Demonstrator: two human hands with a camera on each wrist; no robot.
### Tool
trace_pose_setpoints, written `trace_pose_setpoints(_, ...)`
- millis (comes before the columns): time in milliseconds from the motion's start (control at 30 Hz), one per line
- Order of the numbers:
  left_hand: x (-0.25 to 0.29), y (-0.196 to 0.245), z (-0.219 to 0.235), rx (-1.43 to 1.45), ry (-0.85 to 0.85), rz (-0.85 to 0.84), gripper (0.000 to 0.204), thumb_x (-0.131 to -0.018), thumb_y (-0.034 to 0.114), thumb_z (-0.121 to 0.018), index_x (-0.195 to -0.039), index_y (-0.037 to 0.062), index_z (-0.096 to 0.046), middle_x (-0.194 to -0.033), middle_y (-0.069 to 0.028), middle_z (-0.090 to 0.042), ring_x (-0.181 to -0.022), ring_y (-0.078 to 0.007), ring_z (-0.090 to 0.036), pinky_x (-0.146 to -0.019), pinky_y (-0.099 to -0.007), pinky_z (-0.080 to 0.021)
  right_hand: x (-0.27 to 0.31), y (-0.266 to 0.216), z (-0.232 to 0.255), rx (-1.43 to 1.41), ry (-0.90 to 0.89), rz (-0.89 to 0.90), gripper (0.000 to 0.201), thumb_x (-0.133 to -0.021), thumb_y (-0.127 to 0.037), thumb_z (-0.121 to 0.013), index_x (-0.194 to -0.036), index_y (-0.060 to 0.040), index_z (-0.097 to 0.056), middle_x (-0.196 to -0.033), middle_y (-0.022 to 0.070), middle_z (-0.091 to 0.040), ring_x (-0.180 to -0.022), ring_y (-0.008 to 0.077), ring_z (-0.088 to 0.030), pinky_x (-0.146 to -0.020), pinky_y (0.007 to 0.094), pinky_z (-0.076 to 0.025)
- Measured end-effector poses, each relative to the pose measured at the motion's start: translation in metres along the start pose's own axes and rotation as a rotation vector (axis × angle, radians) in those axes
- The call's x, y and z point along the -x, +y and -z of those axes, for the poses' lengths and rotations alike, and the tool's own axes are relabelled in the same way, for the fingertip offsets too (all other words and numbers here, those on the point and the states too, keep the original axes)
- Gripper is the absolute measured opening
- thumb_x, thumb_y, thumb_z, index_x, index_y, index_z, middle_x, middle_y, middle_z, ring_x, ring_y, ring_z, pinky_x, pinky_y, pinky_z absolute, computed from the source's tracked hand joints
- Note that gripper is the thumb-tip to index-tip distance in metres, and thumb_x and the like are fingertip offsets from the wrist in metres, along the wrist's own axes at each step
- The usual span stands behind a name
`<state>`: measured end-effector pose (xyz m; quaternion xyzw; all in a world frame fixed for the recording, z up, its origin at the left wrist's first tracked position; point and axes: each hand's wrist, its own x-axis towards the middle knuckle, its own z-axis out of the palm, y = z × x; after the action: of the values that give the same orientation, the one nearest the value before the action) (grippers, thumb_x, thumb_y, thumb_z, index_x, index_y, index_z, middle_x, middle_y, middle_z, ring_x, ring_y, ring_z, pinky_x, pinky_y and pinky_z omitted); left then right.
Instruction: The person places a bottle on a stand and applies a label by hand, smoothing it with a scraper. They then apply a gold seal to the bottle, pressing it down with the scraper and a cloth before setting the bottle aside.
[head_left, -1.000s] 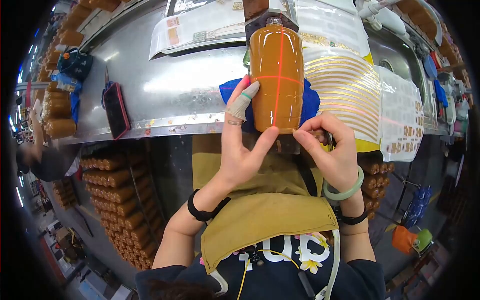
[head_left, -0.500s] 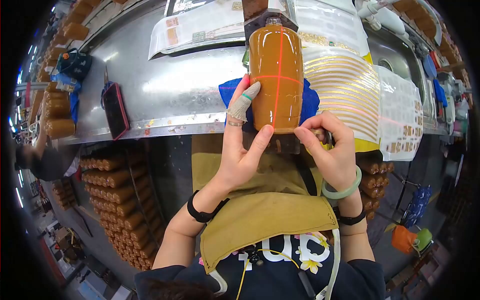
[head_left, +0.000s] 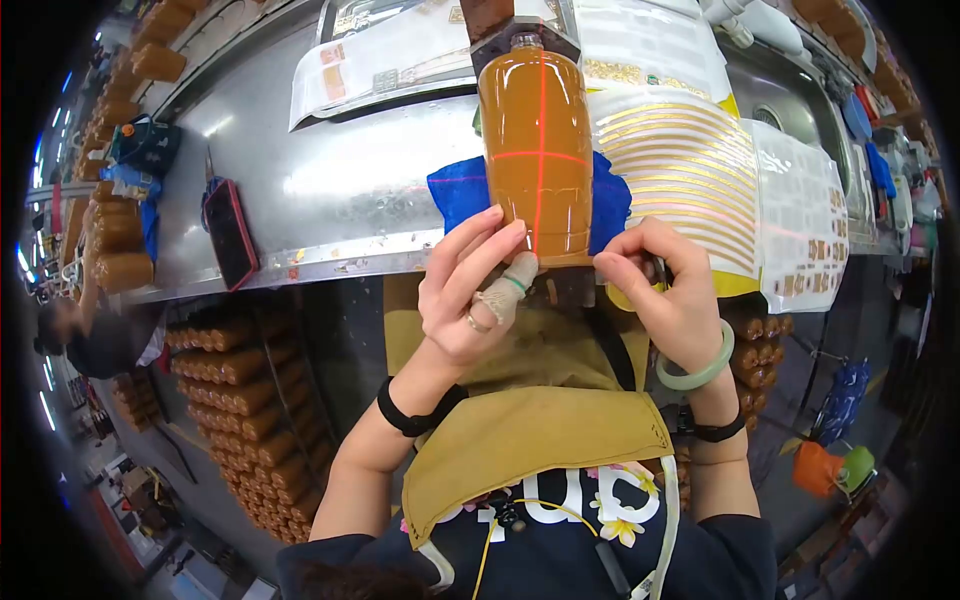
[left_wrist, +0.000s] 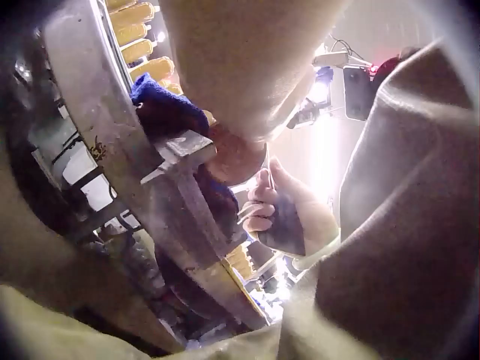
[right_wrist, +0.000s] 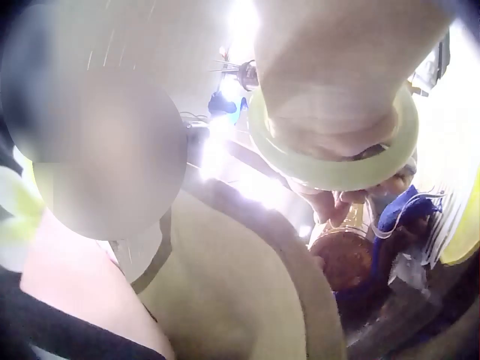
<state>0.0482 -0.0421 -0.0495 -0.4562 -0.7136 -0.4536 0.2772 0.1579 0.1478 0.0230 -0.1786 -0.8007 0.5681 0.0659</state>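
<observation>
An amber-brown bottle (head_left: 562, 120) lies neck away on a blue cloth (head_left: 458, 190), a red laser cross on its side. My left hand (head_left: 465, 300) touches its lower left edge with nearly straight fingertips. One finger wears a fabric cover (head_left: 500, 292) with a green band. At the bottle's lower right edge, my right hand (head_left: 668, 300) pinches thumb against finger. A thin pale strip (left_wrist: 269, 154) shows at those fingertips in the left wrist view. Its other fingers curl round a slim metal tool, mostly hidden. The round bottle base (right_wrist: 345, 259) shows below the right hand in the right wrist view.
A metal bracket (head_left: 515, 42) stands at the bottle's neck. Right of the bottle lies a sheet of curved gold strips (head_left: 680, 180), beside a sheet of small decals (head_left: 800, 220). A phone (head_left: 232, 235) lies at the table's left edge. Stacked brown bottles (head_left: 235, 400) stand below.
My left hand has come down from the bottle's left side to its lower left edge, the covered finger now at the base. The bottle appears slightly further left. The right hand keeps its pinch.
</observation>
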Motion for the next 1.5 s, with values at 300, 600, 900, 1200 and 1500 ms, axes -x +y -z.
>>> trace_pose_setpoints(300,-0.01,0.012,0.003,-0.027,-0.169,-0.064,0.031,-0.082,-0.001,-0.083,-0.108,0.0045,-0.067,-0.124,-0.0143,-0.072,-0.119,-0.0388,-0.064,-0.086,-0.0438,-0.064,-0.002,0.009,-0.002,0.015,0.0,0.021,0.013,-0.089,-0.011,-0.078,-0.089,0.0007,-0.073,-0.079,0.0078,-0.07,-0.069,0.0152,-0.059,-0.065,0.0298,-0.046)
trace_pose_setpoints(600,0.007,0.005,-0.002,0.025,0.061,0.164,0.029,-0.079,-0.01,-0.082,-0.099,0.0015,-0.064,-0.117,-0.0164,-0.074,-0.109,-0.038,-0.072,-0.082,-0.0409,-0.065,-0.003,0.0,0.0,-0.001,-0.033,0.023,0.012,-0.089,-0.009,-0.078,-0.089,0.0008,-0.073,-0.078,0.0075,-0.069,-0.065,0.0144,-0.057,-0.063,0.029,-0.045)
trace_pose_setpoints(900,0.007,0.009,-0.001,-0.232,-0.001,-0.096,0.023,-0.082,-0.005,-0.079,-0.103,0.0026,-0.072,-0.132,-0.0157,-0.069,-0.124,-0.0383,-0.062,-0.089,-0.0398,-0.062,-0.005,0.006,0.003,0.016,-0.024,0.0,0.013,-0.089,-0.01,-0.078,-0.09,0.0013,-0.073,-0.081,0.0075,-0.07,-0.069,0.0143,-0.058,-0.066,0.0294,-0.047)
trace_pose_setpoints(1200,0.001,-0.002,-0.007,0.026,0.058,0.018,0.079,-0.085,-0.008,-0.078,-0.146,0.0277,-0.043,-0.117,-0.0166,-0.072,-0.108,-0.0409,-0.071,-0.081,-0.0422,-0.068,-0.005,0.007,0.0,0.032,-0.003,0.038,0.012,-0.089,-0.011,-0.079,-0.089,-0.0001,-0.073,-0.077,0.0063,-0.065,-0.066,0.0136,-0.055,-0.062,0.0299,-0.043)
trace_pose_setpoints(1500,0.005,0.008,0.004,-0.161,-0.037,-0.034,0.024,-0.082,-0.005,-0.079,-0.102,0.0064,-0.073,-0.129,-0.0171,-0.069,-0.119,-0.0361,-0.064,-0.094,-0.0412,-0.059,-0.002,0.005,0.004,0.064,0.017,0.091,0.012,-0.088,-0.011,-0.079,-0.088,-0.0006,-0.073,-0.077,0.0055,-0.06,-0.067,0.0157,-0.053,-0.062,0.0307,-0.041)
